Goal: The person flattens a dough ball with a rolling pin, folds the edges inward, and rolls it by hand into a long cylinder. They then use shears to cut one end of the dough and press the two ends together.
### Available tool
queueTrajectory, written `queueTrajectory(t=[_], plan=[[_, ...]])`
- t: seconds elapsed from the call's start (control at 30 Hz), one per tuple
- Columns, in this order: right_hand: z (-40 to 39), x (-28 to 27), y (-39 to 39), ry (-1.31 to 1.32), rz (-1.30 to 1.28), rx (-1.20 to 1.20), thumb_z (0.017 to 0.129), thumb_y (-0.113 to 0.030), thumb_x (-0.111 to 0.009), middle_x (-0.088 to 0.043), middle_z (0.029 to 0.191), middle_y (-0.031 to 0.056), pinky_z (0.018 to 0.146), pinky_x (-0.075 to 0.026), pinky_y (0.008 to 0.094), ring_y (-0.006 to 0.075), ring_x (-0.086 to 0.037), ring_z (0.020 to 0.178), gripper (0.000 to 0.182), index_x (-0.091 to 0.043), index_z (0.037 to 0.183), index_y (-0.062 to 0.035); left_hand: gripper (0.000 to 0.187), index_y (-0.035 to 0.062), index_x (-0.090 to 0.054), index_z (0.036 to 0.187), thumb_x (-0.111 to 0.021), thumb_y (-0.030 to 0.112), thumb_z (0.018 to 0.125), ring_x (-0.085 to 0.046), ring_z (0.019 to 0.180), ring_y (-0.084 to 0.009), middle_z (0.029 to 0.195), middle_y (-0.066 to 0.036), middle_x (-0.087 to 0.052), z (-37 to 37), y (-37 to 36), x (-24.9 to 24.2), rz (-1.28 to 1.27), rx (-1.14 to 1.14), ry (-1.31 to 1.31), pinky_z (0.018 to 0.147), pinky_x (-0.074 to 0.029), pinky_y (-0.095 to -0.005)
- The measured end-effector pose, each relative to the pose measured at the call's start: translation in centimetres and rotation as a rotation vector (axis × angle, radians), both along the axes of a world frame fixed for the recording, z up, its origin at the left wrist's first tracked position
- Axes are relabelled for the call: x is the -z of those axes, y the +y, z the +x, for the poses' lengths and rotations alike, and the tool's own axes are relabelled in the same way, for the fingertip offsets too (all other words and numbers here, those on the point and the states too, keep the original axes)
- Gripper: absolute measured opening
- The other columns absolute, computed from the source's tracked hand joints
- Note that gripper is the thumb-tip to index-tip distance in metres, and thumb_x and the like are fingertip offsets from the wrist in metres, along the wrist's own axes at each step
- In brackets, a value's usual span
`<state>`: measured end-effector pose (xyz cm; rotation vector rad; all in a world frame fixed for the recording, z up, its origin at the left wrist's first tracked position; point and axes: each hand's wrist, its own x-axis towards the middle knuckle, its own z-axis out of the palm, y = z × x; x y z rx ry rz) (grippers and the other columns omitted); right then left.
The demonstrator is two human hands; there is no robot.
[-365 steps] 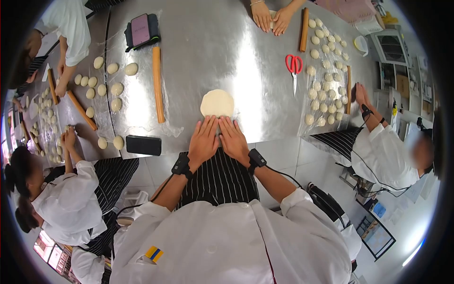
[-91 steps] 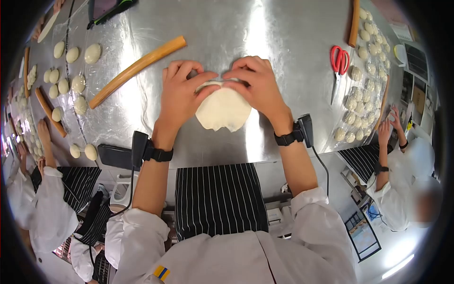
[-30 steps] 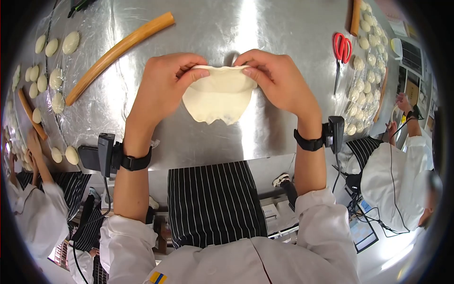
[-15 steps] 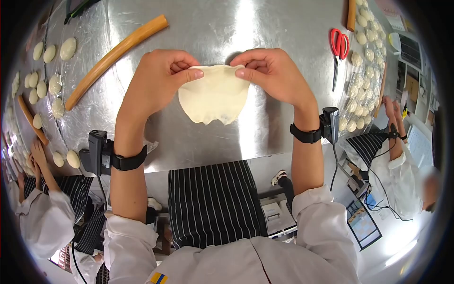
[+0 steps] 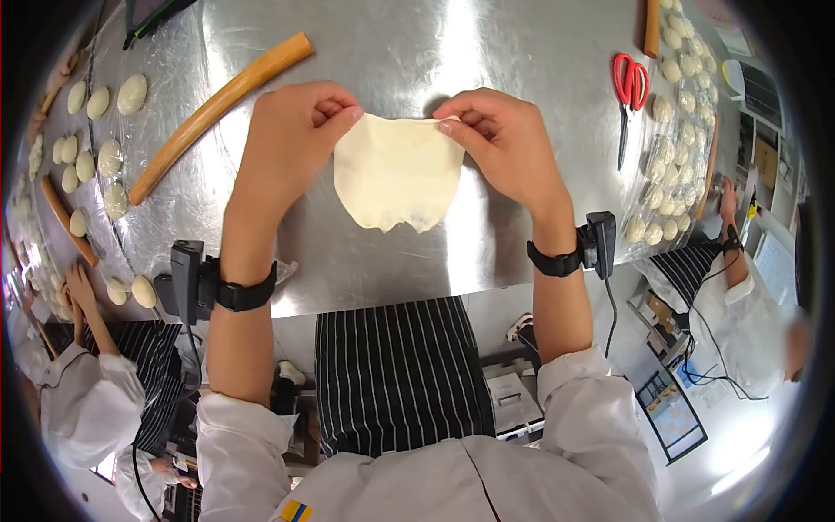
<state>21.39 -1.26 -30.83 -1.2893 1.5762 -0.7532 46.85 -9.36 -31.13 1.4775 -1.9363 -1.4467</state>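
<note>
A thin, pale sheet of dough (image 5: 398,174) lies in front of me on the steel table, its lower edge ragged and its top edge nearly straight. My left hand (image 5: 300,130) pinches the top left corner between thumb and fingers. At the top right corner, my right hand (image 5: 491,139) grips the dough the same way. A wooden rolling pin (image 5: 222,113) rests to the left of my left hand. Red-handled scissors (image 5: 628,100) lie beyond my right hand, closed, with the blades toward me.
Several dough balls (image 5: 132,94) sit on plastic film at the left; more dough balls (image 5: 668,174) lie under film at the right. Another rolling pin (image 5: 651,28) is at the far right. Co-workers' hands (image 5: 80,296) show at the left edge, and another person stands at right.
The dough's top edge looks straighter and wider, with my hands slightly farther apart at its corners. My left thumb has shifted outward and up. The whole view has shifted slightly.
</note>
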Motion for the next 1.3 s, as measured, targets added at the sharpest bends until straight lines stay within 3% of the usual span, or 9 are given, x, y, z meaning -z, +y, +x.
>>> queueTrajectory(t=[0.13, 0.2, 0.4, 0.6, 0.73, 0.93, 1.0, 1.1, 1.3], plan=[[0.4, 0.2, 0.2, 0.086, -0.111, -0.020, 0.096, -0.004, -0.077, -0.076, 0.092, 0.0086, 0.072, -0.060, 0.0310, 0.0186, -0.073, 0.076, 0.010, -0.080, 0.106, -0.0029, 0.015, 0.0029, -0.080, 0.107, -0.081, 0.009, 0.094, -0.066, 0.075, -0.0133, 0.088, -0.003, -0.071, 0.2, 0.7, 0.8, -0.291, 0.117, -0.048, 0.068, -0.053, -0.0271], [0.5, 0.3, 0.3, 0.128, -0.160, -0.013, 0.096, -0.004, -0.077, -0.075, 0.100, 0.0081, 0.070, -0.060, 0.0318, 0.0204, -0.072, 0.076, 0.010, -0.080, 0.106, -0.0049, 0.019, 0.0053, -0.081, 0.112, -0.081, 0.008, 0.093, -0.065, 0.076, -0.0225, 0.092, -0.005, -0.069, 0.7, 0.9, 1.5, -0.368, 0.098, 0.021, 0.066, -0.054, -0.0330], [0.3, 1.8, 0.8, 0.337, -0.427, -0.077, 0.091, -0.007, -0.081, -0.071, 0.111, 0.0014, 0.082, -0.058, 0.0331, 0.0196, -0.066, 0.094, 0.012, -0.083, 0.102, -0.0102, 0.024, 0.0095, -0.086, 0.107, -0.090, 0.014, 0.083, -0.061, 0.089, -0.0195, 0.097, -0.001, -0.067, 1.5, 1.2, 2.6, -0.559, 0.097, 0.005, 0.073, -0.053, -0.0335], [0.1, 3.1, 1.2, 0.387, -0.492, -0.046, 0.089, -0.010, -0.083, -0.071, 0.109, 0.0002, 0.084, -0.057, 0.0343, 0.0201, -0.064, 0.095, 0.011, -0.085, 0.100, -0.0117, 0.027, 0.0122, -0.087, 0.109, -0.091, 0.013, 0.082, -0.060, 0.087, -0.0157, 0.101, 0.000, -0.069, 1.3, 1.8, 3.2, -0.692, 0.059, -0.034, 0.073, -0.052, -0.0303], [0.1, 3.9, 1.4, 0.426, -0.568, -0.056, 0.090, -0.010, -0.083, -0.072, 0.111, 0.0004, 0.083, -0.057, 0.0342, 0.0203, -0.064, 0.093, 0.015, -0.085, 0.105, -0.0110, 0.027, 0.0118, -0.086, 0.112, -0.089, 0.012, 0.085, -0.059, 0.087, -0.0160, 0.100, 0.000, -0.068, 1.0, 2.4, 2.8, -0.669, 0.010, -0.066, 0.074, -0.053, -0.0310], [1.6, 2.5, 4.3, 0.300, -0.508, 0.197, 0.090, -0.008, -0.081, -0.071, 0.124, 0.0067, 0.085, -0.056, 0.0351, 0.0228, -0.065, 0.098, 0.024, -0.083, 0.114, -0.0101, 0.032, 0.0008, -0.074, 0.118, -0.085, 0.014, 0.091, -0.061, 0.093, -0.0236, 0.097, -0.006, -0.066, 1.0, 7.9, -0.5, -0.210, -0.447, -0.047, 0.083, -0.054, -0.0367], [2.7, 1.5, 7.3, 0.477, -0.494, 0.130, 0.089, -0.010, -0.083, -0.067, 0.134, 0.0102, 0.096, -0.052, 0.0393, 0.0283, -0.061, 0.116, 0.033, -0.081, 0.121, -0.0105, 0.046, 0.0030, -0.067, 0.124, -0.087, 0.025, 0.089, -0.056, 0.112, -0.0306, 0.113, -0.012, -0.064, 1.4, 11.4, -0.8, -0.254, -0.305, -0.327, 0.099, -0.048, -0.0431], [5.9, 1.2, 11.1, 0.450, -0.408, 0.119, 0.091, -0.015, -0.082, -0.061, 0.145, 0.0125, 0.109, -0.043, 0.0450, 0.0334, -0.052, 0.132, 0.043, -0.075, 0.133, -0.0080, 0.057, 0.0052, -0.063, 0.128, -0.090, 0.032, 0.086, -0.049, 0.123, -0.0353, 0.128, -0.015, -0.059, 1.1, 15.1, 1.0, -0.315, -0.429, -0.367, 0.110, -0.038, -0.0513], [9.2, 1.6, 12.7, 0.408, -0.279, 0.211, 0.098, -0.017, -0.074, -0.051, 0.156, 0.0160, 0.116, -0.034, 0.0482, 0.0368, -0.044, 0.139, 0.046, -0.068, 0.141, -0.0042, 0.057, 0.0079, -0.062, 0.130, -0.089, 0.034, 0.087, -0.046, 0.128, -0.0378, 0.135, -0.015, -0.056, 0.6, 16.0, 1.7, -0.308, -0.481, -0.423, 0.111, -0.033, -0.0557]])
